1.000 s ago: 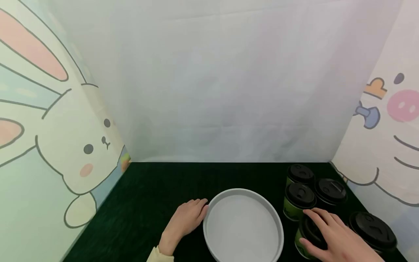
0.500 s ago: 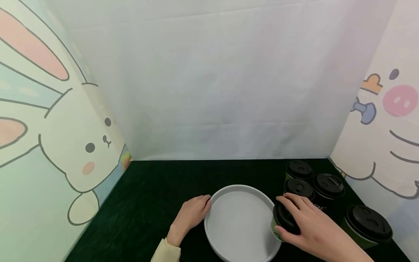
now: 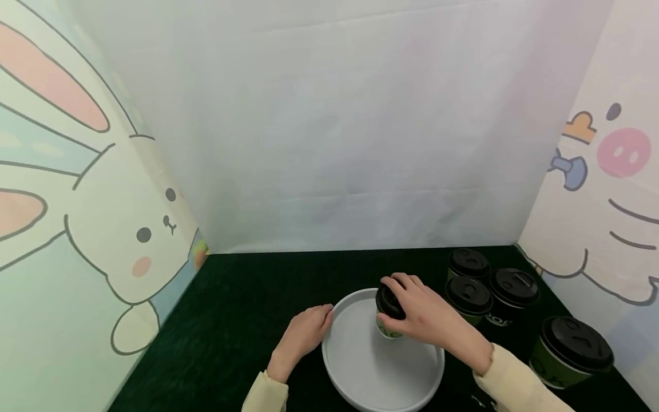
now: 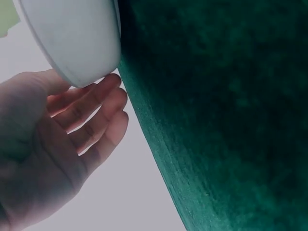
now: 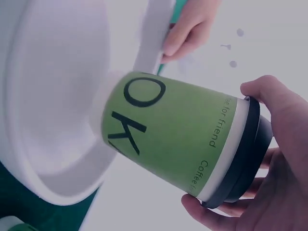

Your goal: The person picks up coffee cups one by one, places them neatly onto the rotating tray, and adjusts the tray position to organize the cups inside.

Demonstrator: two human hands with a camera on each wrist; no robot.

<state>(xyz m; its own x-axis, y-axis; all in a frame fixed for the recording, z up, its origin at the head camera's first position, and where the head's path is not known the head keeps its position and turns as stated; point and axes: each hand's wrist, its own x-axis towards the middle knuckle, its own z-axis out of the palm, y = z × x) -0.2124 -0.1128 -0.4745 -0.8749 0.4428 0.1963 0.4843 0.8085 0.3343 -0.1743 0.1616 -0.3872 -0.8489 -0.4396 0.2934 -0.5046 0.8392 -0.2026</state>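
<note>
My right hand [image 3: 417, 309] grips a green paper coffee cup [image 5: 168, 130] by its black lid, thumb on one side and fingers on the other. The cup is over the far part of a round white tray [image 3: 350, 366], its base close to the tray's floor. In the right wrist view, dark letters and small print show on the cup's green side. At the tray's left rim, my left hand [image 3: 304, 335] holds the edge between thumb and fingers. The left wrist view shows that hand [image 4: 57, 130] at the tray's outer wall [image 4: 82, 43], fingers bent along it.
Several lidded cups stand to the right of the tray: a back cup [image 3: 468, 263], one in front of it [image 3: 468, 294], a dark cup [image 3: 515, 289] beside them and a large cup [image 3: 571, 352] nearer. Dark green cloth [image 3: 247, 297] covers the table. Printed curtains enclose it.
My right hand has lifted the cup from the group at the right and carried it left over the tray. The left hand stays at the tray's rim.
</note>
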